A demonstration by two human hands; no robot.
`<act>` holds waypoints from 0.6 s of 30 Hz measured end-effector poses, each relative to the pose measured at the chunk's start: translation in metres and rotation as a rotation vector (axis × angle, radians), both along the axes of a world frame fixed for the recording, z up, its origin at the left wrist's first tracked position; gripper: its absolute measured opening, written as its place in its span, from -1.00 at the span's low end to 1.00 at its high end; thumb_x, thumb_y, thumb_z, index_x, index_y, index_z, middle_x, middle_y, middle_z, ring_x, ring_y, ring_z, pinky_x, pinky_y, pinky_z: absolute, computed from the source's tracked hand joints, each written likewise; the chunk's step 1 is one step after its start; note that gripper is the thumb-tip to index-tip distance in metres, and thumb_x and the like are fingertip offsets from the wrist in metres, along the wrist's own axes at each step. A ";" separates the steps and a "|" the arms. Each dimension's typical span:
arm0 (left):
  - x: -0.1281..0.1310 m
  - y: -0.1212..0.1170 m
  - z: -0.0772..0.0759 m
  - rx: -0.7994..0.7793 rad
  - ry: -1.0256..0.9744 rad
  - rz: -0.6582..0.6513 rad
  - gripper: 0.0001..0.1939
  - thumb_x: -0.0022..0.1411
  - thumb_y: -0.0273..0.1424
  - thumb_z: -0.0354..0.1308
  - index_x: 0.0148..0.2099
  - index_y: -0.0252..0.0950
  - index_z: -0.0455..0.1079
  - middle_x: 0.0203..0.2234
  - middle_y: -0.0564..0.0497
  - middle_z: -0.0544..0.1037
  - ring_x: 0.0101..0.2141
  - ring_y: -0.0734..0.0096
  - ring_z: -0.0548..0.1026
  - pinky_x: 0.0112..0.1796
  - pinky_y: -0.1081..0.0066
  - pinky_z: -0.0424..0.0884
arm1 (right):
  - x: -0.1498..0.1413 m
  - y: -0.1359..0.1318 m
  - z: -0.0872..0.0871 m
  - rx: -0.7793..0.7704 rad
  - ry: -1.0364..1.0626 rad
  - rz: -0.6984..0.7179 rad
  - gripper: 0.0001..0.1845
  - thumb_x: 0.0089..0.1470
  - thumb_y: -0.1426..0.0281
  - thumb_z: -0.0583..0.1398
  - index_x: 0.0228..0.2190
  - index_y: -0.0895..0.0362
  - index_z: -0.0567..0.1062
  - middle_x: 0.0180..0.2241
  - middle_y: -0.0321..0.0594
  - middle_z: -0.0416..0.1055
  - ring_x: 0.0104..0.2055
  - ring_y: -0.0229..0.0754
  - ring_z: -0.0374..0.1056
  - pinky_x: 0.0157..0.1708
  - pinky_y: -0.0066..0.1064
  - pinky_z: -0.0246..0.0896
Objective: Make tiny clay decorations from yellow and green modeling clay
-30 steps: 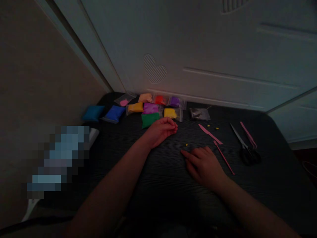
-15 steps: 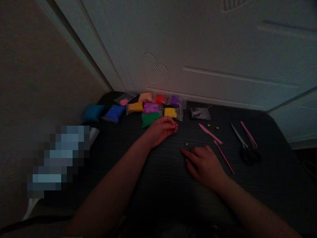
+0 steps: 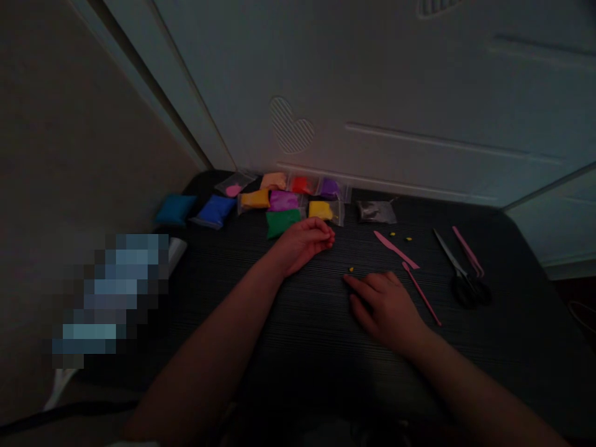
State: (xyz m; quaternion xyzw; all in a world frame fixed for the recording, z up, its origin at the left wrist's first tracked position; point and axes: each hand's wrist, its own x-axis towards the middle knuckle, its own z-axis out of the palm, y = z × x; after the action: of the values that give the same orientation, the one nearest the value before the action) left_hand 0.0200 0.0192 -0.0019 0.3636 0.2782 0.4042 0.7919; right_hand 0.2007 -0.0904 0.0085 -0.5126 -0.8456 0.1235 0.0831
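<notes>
My left hand point(image 3: 307, 244) rests on the dark table in front of the green clay packet point(image 3: 283, 223), its fingers curled and pressed together. Whether anything is inside them is hidden. My right hand point(image 3: 384, 307) lies palm down with the index finger stretched out and nothing held. Just beyond that fingertip sits a tiny yellow clay bit point(image 3: 351, 269), with a narrow gap between them. Two more small yellow pieces point(image 3: 408, 239) lie farther back, beside a pink plastic knife point(image 3: 395, 249). A thin pink modelling stick point(image 3: 421, 293) lies right of my right hand.
Scissors point(image 3: 460, 273) and pink tweezers point(image 3: 468, 250) lie on the right. Several coloured clay packets, among them a yellow one point(image 3: 320, 211) and a blue one point(image 3: 214, 212), line the back by the white panel point(image 3: 395, 81). A blurred-out object point(image 3: 114, 285) stands at left.
My right index fingertip has shifted slightly right and away from me, beside the yellow bit. My left hand has stayed in place. The picture is a little darker.
</notes>
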 end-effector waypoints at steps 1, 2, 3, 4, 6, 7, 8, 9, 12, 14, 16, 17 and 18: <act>0.000 0.000 0.000 0.003 -0.003 0.001 -0.91 -0.04 -0.62 0.10 -0.46 -0.37 0.27 -0.47 0.06 0.39 -0.41 0.55 0.38 -0.31 0.47 0.25 | 0.001 0.000 0.000 0.001 0.017 -0.009 -0.61 0.07 0.35 -0.03 -0.03 0.10 0.24 -0.35 -0.20 0.30 -0.30 -0.18 0.17 -0.25 -0.26 -0.04; 0.000 0.000 0.000 0.004 -0.005 0.003 -0.91 -0.04 -0.62 0.10 -0.46 -0.37 0.27 -0.46 0.06 0.39 -0.41 0.55 0.38 -0.31 0.47 0.25 | 0.002 0.000 -0.001 0.001 0.033 -0.020 -0.60 0.07 0.35 -0.03 -0.03 0.10 0.24 -0.35 -0.21 0.30 -0.31 -0.19 0.17 -0.26 -0.27 -0.04; 0.000 0.000 -0.001 0.003 -0.006 0.003 -0.91 -0.04 -0.62 0.10 -0.46 -0.37 0.27 -0.46 0.06 0.39 -0.41 0.55 0.38 -0.31 0.47 0.25 | 0.002 0.000 -0.001 0.001 0.046 -0.032 -0.61 0.06 0.36 -0.03 -0.03 0.10 0.24 -0.35 -0.21 0.30 -0.31 -0.19 0.17 -0.26 -0.28 -0.03; 0.000 0.000 -0.001 0.002 -0.007 0.003 -0.91 -0.04 -0.62 0.11 -0.46 -0.37 0.28 -0.46 0.06 0.39 -0.41 0.56 0.38 -0.32 0.47 0.25 | 0.003 0.000 -0.001 0.003 0.055 -0.043 -0.61 0.06 0.36 -0.03 -0.04 0.10 0.24 -0.35 -0.21 0.30 -0.32 -0.20 0.17 -0.26 -0.29 -0.03; 0.000 0.000 -0.001 0.000 -0.007 0.001 -0.91 -0.04 -0.62 0.11 -0.46 -0.37 0.28 -0.47 0.06 0.39 -0.42 0.56 0.38 -0.32 0.47 0.25 | 0.003 0.000 -0.001 0.007 0.063 -0.048 -0.62 0.06 0.36 -0.02 -0.05 0.10 0.25 -0.35 -0.21 0.30 -0.32 -0.20 0.17 -0.27 -0.29 -0.02; 0.000 0.000 -0.001 0.000 -0.006 0.002 -0.91 -0.05 -0.62 0.11 -0.45 -0.37 0.28 -0.47 0.06 0.39 -0.42 0.56 0.38 -0.32 0.47 0.25 | 0.003 -0.001 -0.001 0.010 0.062 -0.044 -0.62 0.06 0.36 -0.02 -0.05 0.10 0.26 -0.35 -0.21 0.30 -0.31 -0.20 0.17 -0.26 -0.29 -0.02; 0.000 0.000 -0.001 0.000 -0.005 0.002 -0.91 -0.05 -0.62 0.11 -0.45 -0.37 0.28 -0.47 0.06 0.40 -0.42 0.56 0.38 -0.32 0.47 0.25 | 0.003 -0.001 -0.001 0.012 0.058 -0.036 -0.63 0.06 0.36 -0.03 -0.06 0.10 0.27 -0.36 -0.21 0.30 -0.31 -0.19 0.17 -0.26 -0.29 -0.02; 0.000 0.000 -0.001 -0.001 -0.005 0.002 -0.91 -0.05 -0.61 0.11 -0.46 -0.36 0.28 -0.47 0.06 0.40 -0.42 0.55 0.38 -0.32 0.47 0.25 | 0.002 -0.001 -0.001 0.012 0.050 -0.028 -0.63 0.06 0.36 -0.03 -0.07 0.09 0.27 -0.36 -0.21 0.30 -0.31 -0.19 0.17 -0.26 -0.29 -0.03; 0.000 0.000 -0.001 -0.001 -0.006 0.004 -0.91 -0.05 -0.61 0.11 -0.46 -0.36 0.28 -0.47 0.06 0.40 -0.41 0.55 0.38 -0.32 0.46 0.25 | 0.001 -0.001 0.000 0.014 0.019 -0.014 -0.64 0.06 0.36 -0.03 -0.08 0.08 0.29 -0.37 -0.21 0.30 -0.31 -0.19 0.18 -0.26 -0.28 -0.04; 0.000 0.000 -0.001 0.001 -0.005 0.006 -0.91 -0.05 -0.62 0.11 -0.46 -0.37 0.28 -0.47 0.06 0.39 -0.42 0.55 0.38 -0.32 0.46 0.25 | 0.000 -0.001 0.000 0.014 0.001 -0.009 -0.64 0.05 0.36 -0.02 -0.08 0.08 0.29 -0.37 -0.21 0.30 -0.32 -0.19 0.18 -0.25 -0.27 -0.04; 0.000 0.000 -0.001 0.000 0.000 0.008 -0.91 -0.05 -0.62 0.10 -0.46 -0.37 0.28 -0.47 0.06 0.40 -0.42 0.56 0.38 -0.32 0.46 0.26 | 0.001 -0.001 0.001 0.012 -0.009 0.002 -0.64 0.05 0.36 -0.02 -0.08 0.08 0.29 -0.37 -0.21 0.30 -0.31 -0.19 0.18 -0.25 -0.27 -0.05; 0.000 0.000 -0.001 0.000 0.002 0.009 -0.91 -0.05 -0.62 0.10 -0.47 -0.37 0.28 -0.47 0.06 0.40 -0.42 0.56 0.38 -0.32 0.46 0.26 | 0.001 -0.001 0.001 0.009 -0.012 0.010 -0.64 0.05 0.36 -0.02 -0.08 0.07 0.28 -0.37 -0.22 0.30 -0.31 -0.19 0.18 -0.25 -0.27 -0.05; 0.000 0.000 -0.001 -0.001 0.004 0.009 -0.91 -0.05 -0.62 0.10 -0.47 -0.37 0.28 -0.47 0.06 0.40 -0.42 0.56 0.38 -0.32 0.46 0.26 | 0.001 -0.001 0.001 0.005 -0.013 0.019 -0.64 0.05 0.35 -0.02 -0.07 0.06 0.28 -0.37 -0.22 0.30 -0.31 -0.19 0.18 -0.25 -0.27 -0.05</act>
State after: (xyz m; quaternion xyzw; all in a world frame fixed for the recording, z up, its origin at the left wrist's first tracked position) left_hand 0.0202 0.0192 -0.0024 0.3627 0.2817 0.4070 0.7896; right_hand 0.2015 -0.0915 0.0093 -0.5051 -0.8513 0.1187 0.0778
